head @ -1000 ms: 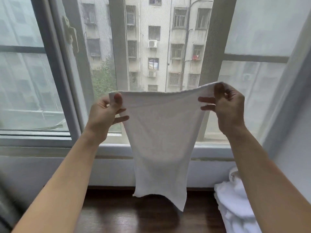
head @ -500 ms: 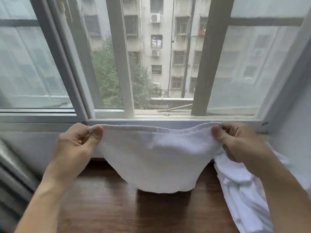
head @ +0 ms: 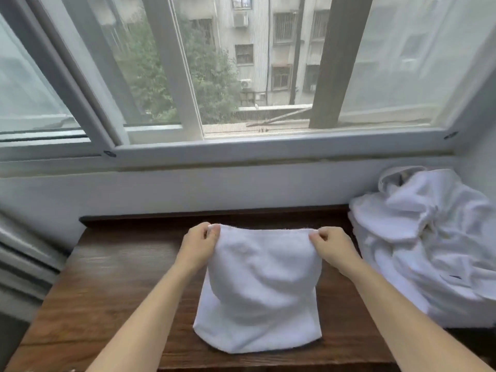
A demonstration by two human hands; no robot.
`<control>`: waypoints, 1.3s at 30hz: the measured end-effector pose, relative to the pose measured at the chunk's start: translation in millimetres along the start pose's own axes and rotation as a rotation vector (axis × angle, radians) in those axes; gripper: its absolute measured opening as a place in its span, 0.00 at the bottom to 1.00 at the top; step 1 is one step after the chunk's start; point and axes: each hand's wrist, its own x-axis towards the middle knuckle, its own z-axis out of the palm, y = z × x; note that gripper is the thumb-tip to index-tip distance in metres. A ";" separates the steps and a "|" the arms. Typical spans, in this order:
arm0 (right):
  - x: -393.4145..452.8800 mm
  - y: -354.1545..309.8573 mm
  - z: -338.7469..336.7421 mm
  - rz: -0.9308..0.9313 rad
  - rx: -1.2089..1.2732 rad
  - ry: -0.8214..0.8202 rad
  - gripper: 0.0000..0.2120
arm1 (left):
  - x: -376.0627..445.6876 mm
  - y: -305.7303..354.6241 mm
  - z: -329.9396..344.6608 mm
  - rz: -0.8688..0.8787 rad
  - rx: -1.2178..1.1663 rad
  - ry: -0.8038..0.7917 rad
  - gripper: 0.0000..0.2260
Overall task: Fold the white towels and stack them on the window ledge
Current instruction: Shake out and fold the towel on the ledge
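White towel being laid on the dark wooden window ledge [head: 112,277]

Beside the crumpled white towel heap [head: 424,245], the white terry towel [head: 263,288] is pinched at its far corners by left hand [head: 200,244] and right hand [head: 332,245]; uneven release could skew the fold.

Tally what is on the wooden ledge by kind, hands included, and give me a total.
Hands: 2, the left hand and the right hand, each pinching a far corner.
Towel being folded: 1.
Heap of unfolded white towels: 1; towels inside cannot be counted.
Total: 4.
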 end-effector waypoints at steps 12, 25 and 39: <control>59.7 70.8 90.3 0.271 -0.044 0.057 0.22 | 70.5 -95.9 76.7 -0.313 0.154 -0.176 0.17; 82.8 59.3 79.4 0.528 0.244 -0.311 0.09 | 81.9 -80.0 71.0 -0.751 -0.326 -0.327 0.09; 86.1 62.2 74.9 0.424 0.432 -0.046 0.13 | 90.9 -76.4 69.8 -0.500 -0.472 -0.154 0.09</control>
